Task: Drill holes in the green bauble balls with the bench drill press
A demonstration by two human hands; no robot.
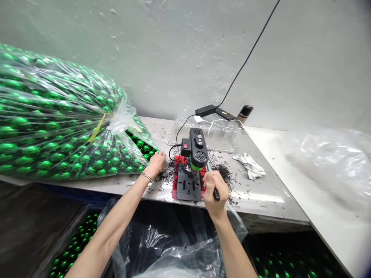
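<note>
My right hand [215, 190] is wrapped round the black handle [216, 194] of a black and green device [198, 148]. The device stands over a dark slotted plate [189, 187] that rests on a red base [175, 185]. To its left, my left hand [157, 162] is closed at the torn opening of a large clear bag [58, 127] full of shiny green balls. Dark balls with green glints [142, 144] show in that opening. What my left fingers hold, if anything, is too small to make out.
Black scraps [223, 173] lie scattered around the device. White gloves [251, 166], a clear plastic tray [223, 137], a power adapter [205, 111] and a dark bottle [245, 113] are behind and right. An open clear bag [174, 255] hangs below the table's front edge.
</note>
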